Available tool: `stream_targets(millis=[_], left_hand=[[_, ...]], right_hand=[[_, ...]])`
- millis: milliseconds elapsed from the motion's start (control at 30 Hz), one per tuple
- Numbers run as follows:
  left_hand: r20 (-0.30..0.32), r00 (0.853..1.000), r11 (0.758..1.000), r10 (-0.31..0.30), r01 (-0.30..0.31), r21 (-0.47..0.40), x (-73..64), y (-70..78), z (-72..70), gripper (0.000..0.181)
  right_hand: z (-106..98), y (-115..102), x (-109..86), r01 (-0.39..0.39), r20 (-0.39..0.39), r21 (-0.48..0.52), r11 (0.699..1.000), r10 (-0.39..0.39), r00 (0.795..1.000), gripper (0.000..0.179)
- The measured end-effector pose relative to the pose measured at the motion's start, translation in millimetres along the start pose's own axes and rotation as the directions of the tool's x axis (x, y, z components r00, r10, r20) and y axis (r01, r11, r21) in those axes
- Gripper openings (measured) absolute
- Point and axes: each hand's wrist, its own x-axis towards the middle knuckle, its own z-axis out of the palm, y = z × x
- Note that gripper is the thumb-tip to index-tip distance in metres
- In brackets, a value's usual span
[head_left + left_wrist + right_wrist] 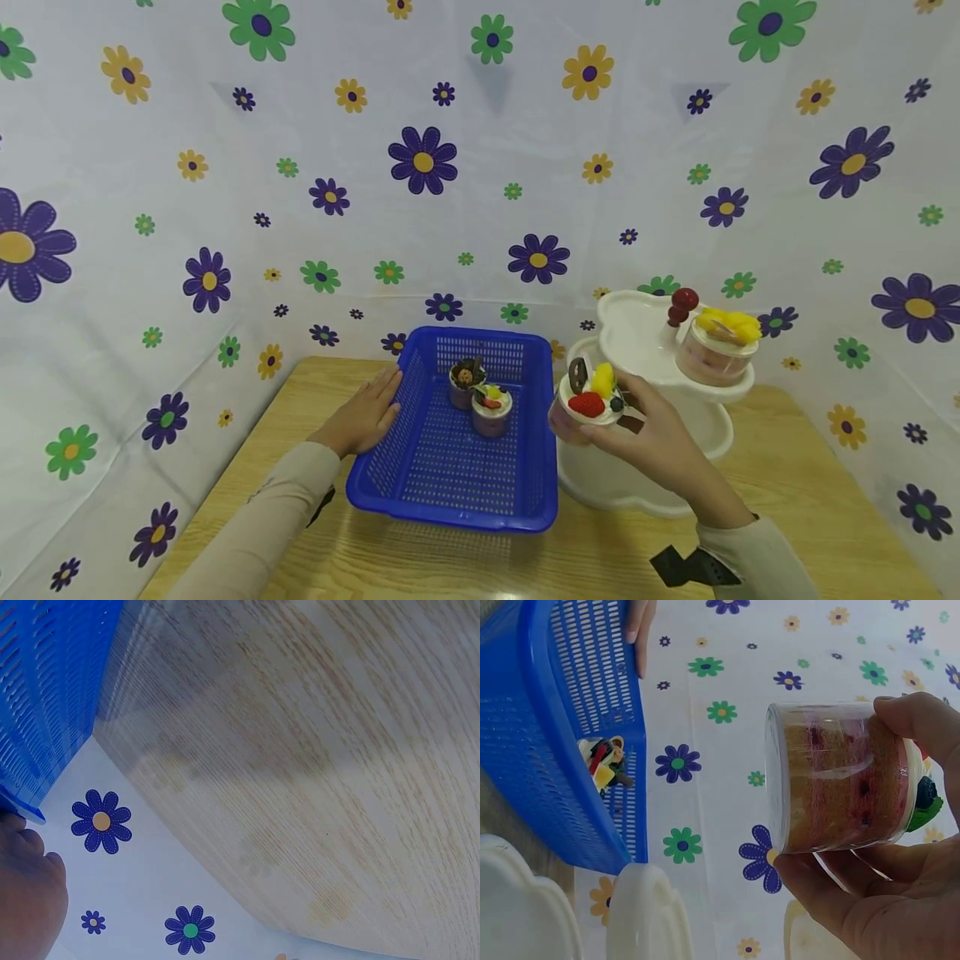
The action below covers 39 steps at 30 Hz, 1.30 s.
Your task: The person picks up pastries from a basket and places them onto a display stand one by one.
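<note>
My right hand [663, 442] grips a clear dessert cup [840, 776] between thumb and fingers, just right of the blue plastic basket [453, 518]. Layers of sponge and pink cream show through its wall; a strawberry, yellow fruit, a dark cookie and a blueberry top it. The cup is off the table, in front of the white tiered stand [637, 342]. With fingers extended, my left hand [365, 417] rests against the basket's left rim. Inside the basket stand a chocolate-topped dessert cup [463, 393] and a fruit-topped dessert cup [491, 421].
On the stand's top tier sits a dessert cup with yellow fruit [716, 358], beside a dark red knob [681, 304]. Lower tiers spread beneath. The wooden table [300, 408] meets a flower-patterned white cloth [480, 208] at the back and sides.
</note>
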Motion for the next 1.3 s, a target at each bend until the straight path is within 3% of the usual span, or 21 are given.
stream_targets(millis=[233,500,1000,1300], left_hand=[[0.006,1.000,1.000,-0.002,0.002,0.000,0.4,-0.5,0.2,0.058],[-0.012,1.000,1.000,0.010,-0.010,-0.005,-0.1,-0.7,1.7,0.057],[-0.032,0.999,1.000,0.012,-0.012,-0.022,-2.6,1.8,-0.4,0.056],[-0.040,0.999,1.000,0.025,-0.025,-0.007,-0.8,-2.9,3.3,0.057]], right_hand=[[-3,9,-16.1,0.007,-0.033,-0.006,1.000,-0.007,0.999,0.071],[-3,26,-25.3,-0.069,-0.053,-0.011,0.998,0.069,0.996,0.068],[-4,45,-22.8,-0.159,-0.063,0.008,0.987,0.159,0.985,0.073],[1,50,-21.2,-0.212,-0.148,0.006,0.977,0.211,0.966,0.074]])
